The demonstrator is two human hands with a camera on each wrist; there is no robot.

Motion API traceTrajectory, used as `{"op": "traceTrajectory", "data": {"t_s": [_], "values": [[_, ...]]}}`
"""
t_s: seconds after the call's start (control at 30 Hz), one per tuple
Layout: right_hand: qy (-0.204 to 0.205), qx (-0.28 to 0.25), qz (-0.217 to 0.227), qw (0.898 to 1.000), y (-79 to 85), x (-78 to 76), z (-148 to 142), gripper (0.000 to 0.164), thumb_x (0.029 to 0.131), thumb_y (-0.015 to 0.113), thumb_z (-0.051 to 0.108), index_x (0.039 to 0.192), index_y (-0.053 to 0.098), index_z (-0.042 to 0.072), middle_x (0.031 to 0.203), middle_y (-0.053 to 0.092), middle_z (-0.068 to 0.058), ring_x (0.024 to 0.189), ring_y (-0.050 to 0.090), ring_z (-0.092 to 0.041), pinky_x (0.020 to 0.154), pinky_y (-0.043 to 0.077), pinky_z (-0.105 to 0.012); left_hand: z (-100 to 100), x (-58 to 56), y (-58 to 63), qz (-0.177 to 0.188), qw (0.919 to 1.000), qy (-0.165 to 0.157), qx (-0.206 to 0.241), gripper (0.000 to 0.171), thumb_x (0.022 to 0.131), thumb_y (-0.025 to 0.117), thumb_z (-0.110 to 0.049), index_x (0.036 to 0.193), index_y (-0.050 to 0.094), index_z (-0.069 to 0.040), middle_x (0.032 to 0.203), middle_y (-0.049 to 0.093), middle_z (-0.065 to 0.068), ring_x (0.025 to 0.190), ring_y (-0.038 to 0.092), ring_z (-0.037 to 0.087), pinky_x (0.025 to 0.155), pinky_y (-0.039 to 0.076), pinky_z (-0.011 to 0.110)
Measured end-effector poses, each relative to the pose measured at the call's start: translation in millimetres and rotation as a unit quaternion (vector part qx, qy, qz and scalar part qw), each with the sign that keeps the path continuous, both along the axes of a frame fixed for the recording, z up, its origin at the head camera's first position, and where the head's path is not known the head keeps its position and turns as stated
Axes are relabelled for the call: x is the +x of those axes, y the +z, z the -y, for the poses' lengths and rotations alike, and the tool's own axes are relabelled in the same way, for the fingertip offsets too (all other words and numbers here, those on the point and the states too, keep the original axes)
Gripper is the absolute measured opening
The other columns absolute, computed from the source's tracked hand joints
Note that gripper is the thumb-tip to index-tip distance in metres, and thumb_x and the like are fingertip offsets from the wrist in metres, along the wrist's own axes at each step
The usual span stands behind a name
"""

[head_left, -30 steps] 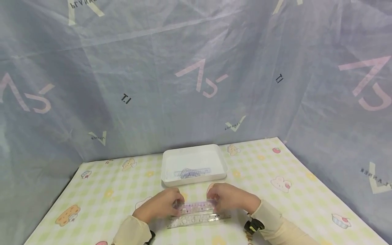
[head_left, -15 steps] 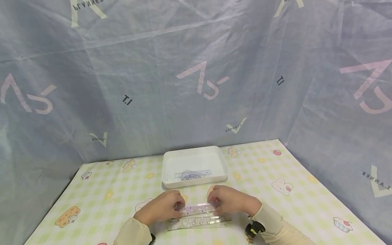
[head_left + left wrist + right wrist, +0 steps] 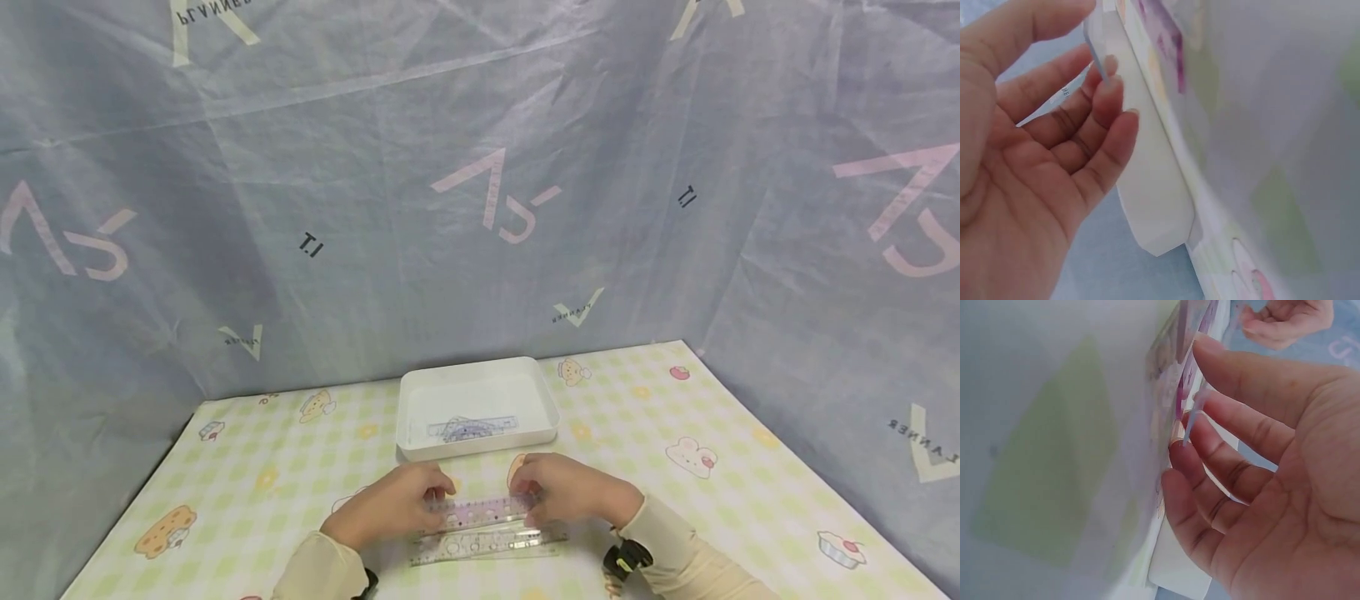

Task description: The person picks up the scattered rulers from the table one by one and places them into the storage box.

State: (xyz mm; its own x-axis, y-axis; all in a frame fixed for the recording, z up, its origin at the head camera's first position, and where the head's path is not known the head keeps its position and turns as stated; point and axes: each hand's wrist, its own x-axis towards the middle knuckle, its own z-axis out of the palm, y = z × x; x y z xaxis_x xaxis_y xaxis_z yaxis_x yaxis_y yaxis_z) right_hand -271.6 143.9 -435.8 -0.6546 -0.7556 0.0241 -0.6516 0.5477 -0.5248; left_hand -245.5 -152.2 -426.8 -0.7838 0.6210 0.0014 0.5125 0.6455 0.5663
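Observation:
Between both hands, near the front of the table, is a see-through ruler (image 3: 1192,419). My left hand (image 3: 397,504) pinches its left end between thumb and fingers; the thin clear edge shows at the fingertips in the left wrist view. At the opposite end, my right hand (image 3: 566,492) holds it the same way, fingers bent. A purple-tinted ruler (image 3: 1175,59) lies below on the cloth, and in the head view the two overlap. Nearer to me, clear rulers (image 3: 472,546) with round holes lie side by side, partly overlapping.
Just beyond the hands stands a shallow white tray (image 3: 480,451). Several clear drawing pieces with blue markings (image 3: 468,428) lie in its front part. A green checked cloth (image 3: 247,508) covers the table, and grey printed fabric (image 3: 390,250) hangs behind it and at the sides.
My left hand has shifted slightly left and its thumb and forefinger stand a little further apart. The right hand stays almost in place. The tray and the lying rulers have not moved.

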Motion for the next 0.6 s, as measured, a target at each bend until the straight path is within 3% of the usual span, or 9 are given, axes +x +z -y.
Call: {"op": "traceTrajectory", "data": {"t_s": [0.37, 0.6], "values": [[-0.007, -0.02, -0.011, 1.0, 1.4, -0.7, 0, 0.027, 0.077, 0.084, 0.01, 0.099, 0.069, 0.015, 0.094, 0.064, 0.01, 0.089, 0.06, -0.005, 0.083, 0.052, -0.024, 0, 1.4, 10.0, 0.0, 1.0, 0.007, -0.007, 0.03, 0.085, 0.076, -0.016, 0.114, 0.073, -0.008, 0.102, 0.065, -0.007, 0.091, 0.058, 0.007, 0.08, 0.052, 0.028], [-0.017, -0.048, -0.026, 0.998, 3.1, -1.8, -4, 0.026, 0.073, 0.081, -0.002, 0.094, 0.072, 0.012, 0.087, 0.066, 0.006, 0.081, 0.062, -0.008, 0.073, 0.052, -0.022, 3, 1.6, 11.0, -0.014, 0.9998, 0.01, -0.009, 0.027, 0.085, 0.078, -0.019, 0.111, 0.074, -0.01, 0.099, 0.061, -0.008, 0.092, 0.058, 0.009, 0.08, 0.052, 0.028]]}}
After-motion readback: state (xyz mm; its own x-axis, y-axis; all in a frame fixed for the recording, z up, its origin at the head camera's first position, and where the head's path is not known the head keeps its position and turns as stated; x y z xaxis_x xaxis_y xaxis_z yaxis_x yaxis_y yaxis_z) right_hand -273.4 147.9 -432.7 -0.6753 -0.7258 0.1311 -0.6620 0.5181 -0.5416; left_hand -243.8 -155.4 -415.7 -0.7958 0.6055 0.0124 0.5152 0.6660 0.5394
